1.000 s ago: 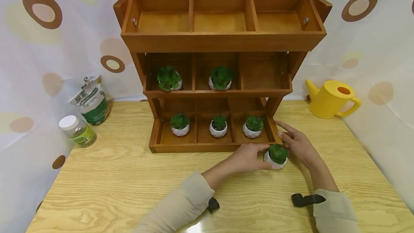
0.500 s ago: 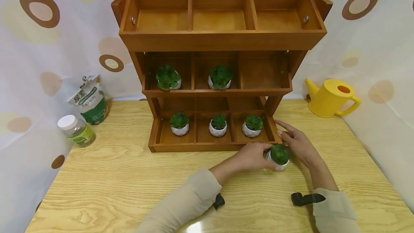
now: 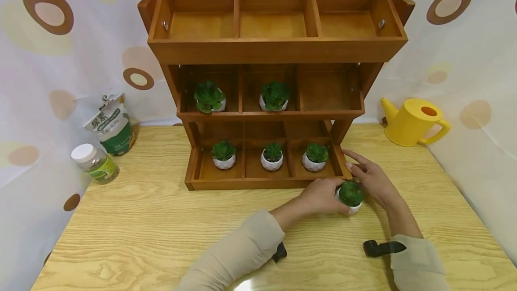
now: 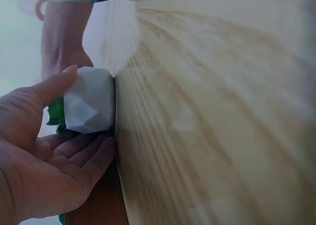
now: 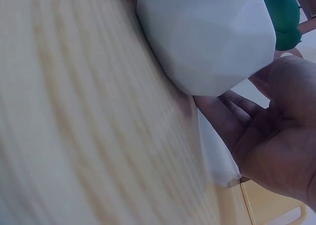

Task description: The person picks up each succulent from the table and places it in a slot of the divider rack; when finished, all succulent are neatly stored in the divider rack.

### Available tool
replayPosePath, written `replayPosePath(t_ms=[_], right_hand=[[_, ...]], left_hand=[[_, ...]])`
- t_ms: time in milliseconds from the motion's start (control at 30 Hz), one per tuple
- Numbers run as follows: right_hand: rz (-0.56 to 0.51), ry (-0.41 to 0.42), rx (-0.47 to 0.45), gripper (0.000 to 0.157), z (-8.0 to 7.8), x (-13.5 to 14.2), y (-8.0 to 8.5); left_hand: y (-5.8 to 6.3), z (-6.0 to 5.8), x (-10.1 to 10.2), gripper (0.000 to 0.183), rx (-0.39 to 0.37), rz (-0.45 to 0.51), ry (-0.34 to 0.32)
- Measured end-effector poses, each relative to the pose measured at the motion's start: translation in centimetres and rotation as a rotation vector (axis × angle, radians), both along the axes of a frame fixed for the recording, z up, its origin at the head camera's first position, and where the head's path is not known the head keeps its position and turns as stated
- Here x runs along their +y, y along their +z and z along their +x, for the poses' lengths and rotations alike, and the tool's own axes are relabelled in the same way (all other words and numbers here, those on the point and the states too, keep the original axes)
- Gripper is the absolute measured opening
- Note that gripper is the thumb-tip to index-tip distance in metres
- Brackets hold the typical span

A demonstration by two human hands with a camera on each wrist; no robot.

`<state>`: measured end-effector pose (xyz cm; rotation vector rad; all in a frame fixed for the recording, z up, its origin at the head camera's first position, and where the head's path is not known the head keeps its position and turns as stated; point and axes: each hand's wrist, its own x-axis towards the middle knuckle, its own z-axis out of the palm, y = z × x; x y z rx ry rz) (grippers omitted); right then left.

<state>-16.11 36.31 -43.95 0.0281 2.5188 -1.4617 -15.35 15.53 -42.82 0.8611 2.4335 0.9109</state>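
A potted succulent point(image 3: 350, 193), green in a white faceted pot, stands on the table by the wooden shelf's front right corner. My left hand point(image 3: 322, 196) holds its pot point(image 4: 90, 101) from the left, thumb on the near side and fingers on the far side. My right hand point(image 3: 374, 184) rests against the right end of the shelf point(image 3: 278, 52), its fingers extended along the side of the lowest tier. In the right wrist view the white pot point(image 5: 207, 37) partly hides that hand's fingertips.
Three potted succulents sit in the lowest tier, including a middle one point(image 3: 272, 158); two more, one on the left point(image 3: 210, 97), sit in the middle tier. A yellow watering can point(image 3: 412, 122) stands right; a green-white bag point(image 3: 115, 127) and a lidded jar point(image 3: 97, 165) stand left.
My left hand has slid the potted succulent a little to the right and toward me, nearer the right hand. The right hand has stayed at the shelf's end.
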Motion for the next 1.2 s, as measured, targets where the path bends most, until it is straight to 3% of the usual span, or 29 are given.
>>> replayPosePath(t_ms=[300,467,900,1200], right_hand=[[0.014,0.009,0.013,0.056,0.0,-0.1,-0.1],[0.012,0.003,0.005,0.057,0.0,-0.1,0.2],[0.002,0.017,0.012,0.053,0.0,0.0,0.1],[-0.123,0.02,0.019,0.056,0.0,0.2,-0.3]], left_hand=[[0.4,0.4,-0.8,0.073,0.023,-0.003,0.025],[1.4,0.4,-2.2,0.069,0.059,0.071,0.021],[5.6,0.6,-6.2,0.069,0.069,0.186,0.03],[9.0,0.5,-8.3,0.066,0.133,0.241,0.016]])
